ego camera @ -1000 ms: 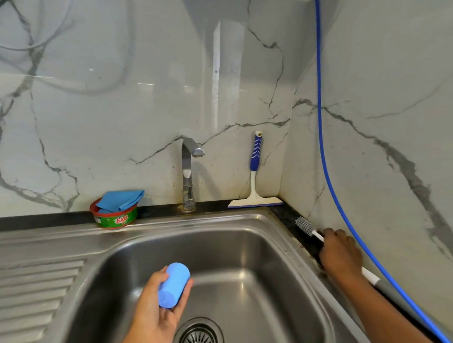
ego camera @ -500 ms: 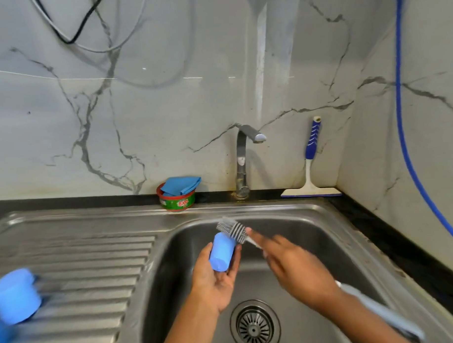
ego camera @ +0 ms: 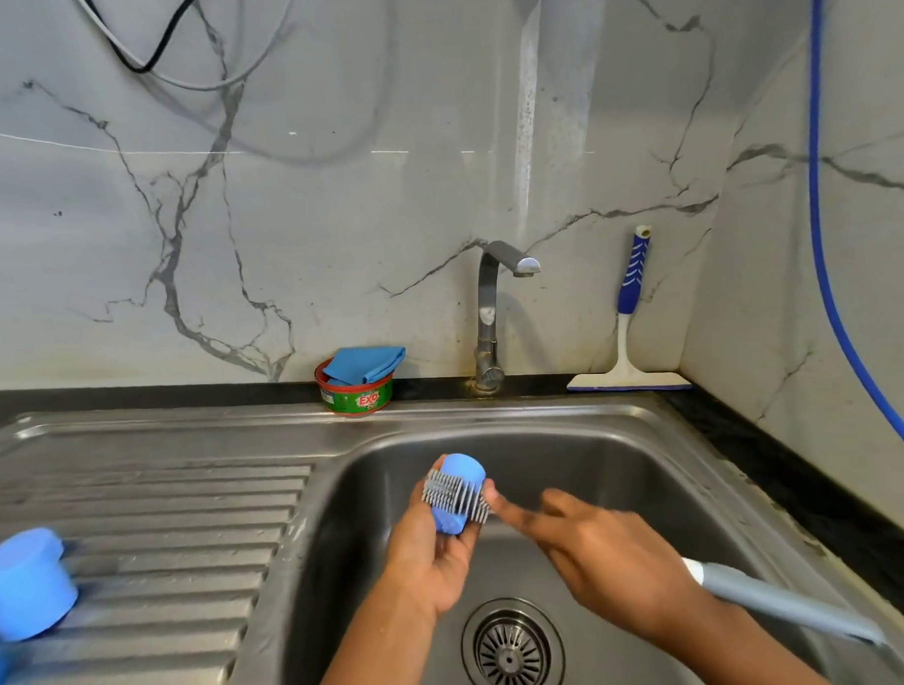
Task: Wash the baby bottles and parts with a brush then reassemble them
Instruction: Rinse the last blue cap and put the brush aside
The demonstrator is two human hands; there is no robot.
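Bottle parts run from the blue cap [ego camera: 25,582] on the drainboard [ego camera: 190,530], which looks light and rigid, to the small blue cup [ego camera: 457,483] over the sink [ego camera: 622,439]. I cradle it in my left hand [ego camera: 429,563], fingers curled around its smooth sides. Likely slippery when wet, so I'd grip the body. My right hand [ego camera: 609,562] clasps the brush [ego camera: 455,496], bristles touching the cup.

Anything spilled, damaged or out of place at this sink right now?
Nothing stands out. The left hand holds a small blue plastic cap over the steel sink while the right hand presses the grey bristled bottle brush against it. No water runs from the chrome tap.
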